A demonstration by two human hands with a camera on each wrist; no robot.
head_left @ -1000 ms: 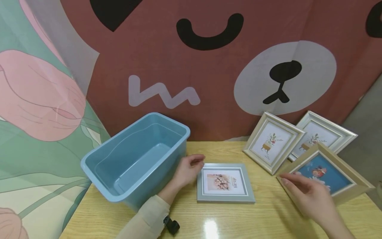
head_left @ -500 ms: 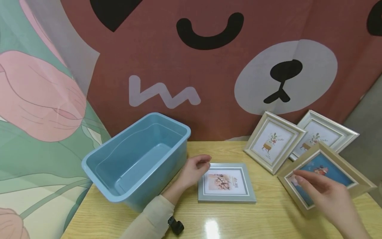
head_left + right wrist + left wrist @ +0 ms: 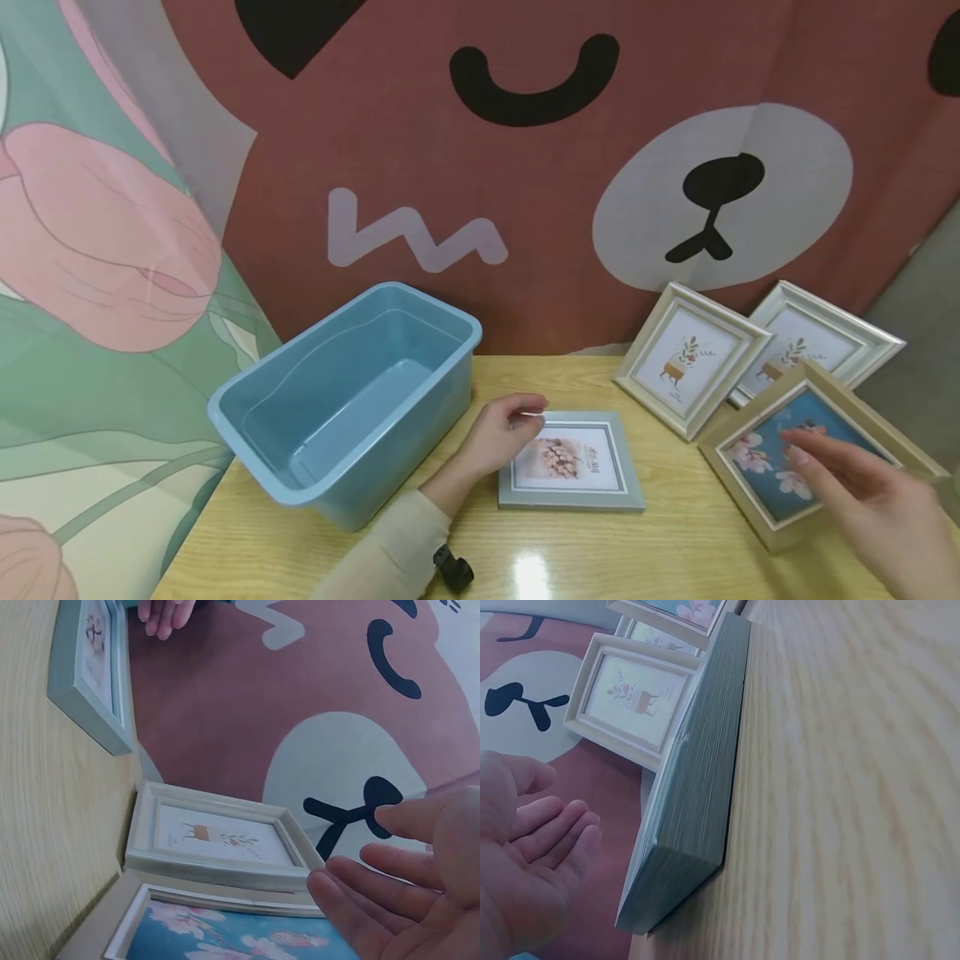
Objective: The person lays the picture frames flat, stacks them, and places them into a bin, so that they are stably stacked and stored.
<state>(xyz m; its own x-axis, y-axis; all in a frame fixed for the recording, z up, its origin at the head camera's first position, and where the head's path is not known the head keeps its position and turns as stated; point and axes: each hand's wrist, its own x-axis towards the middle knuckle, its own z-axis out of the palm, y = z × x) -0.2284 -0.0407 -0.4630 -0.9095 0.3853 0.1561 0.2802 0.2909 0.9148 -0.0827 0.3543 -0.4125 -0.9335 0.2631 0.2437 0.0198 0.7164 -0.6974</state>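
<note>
In the head view my left hand (image 3: 497, 435) hovers at the left side of a grey-blue picture frame (image 3: 611, 454), its fingers loosely bent with nothing between them. That frame lies face up on the table, showing a flower bouquet print; its thick side faces the left wrist view. Over at the right, my right hand (image 3: 873, 496) overlaps a beige picture frame (image 3: 771, 475) with pink blossoms on blue. Its fingers are relaxed and hold nothing, and they hide the right part of that picture. The right wrist view shows the fingertips (image 3: 321, 883) above this frame.
Left of the flat frame stands a deep blue plastic tub (image 3: 420, 433) with nothing inside. A cream frame (image 3: 645, 375) and a silver frame (image 3: 873, 333) lean at the back right, partly overlapping. Behind the wooden table (image 3: 585, 558) hangs a bear-print cloth (image 3: 547, 292).
My right hand has moved right across the blossom frame, uncovering more of its left side. My left hand has shifted slightly right, farther over the grey-blue frame.
</note>
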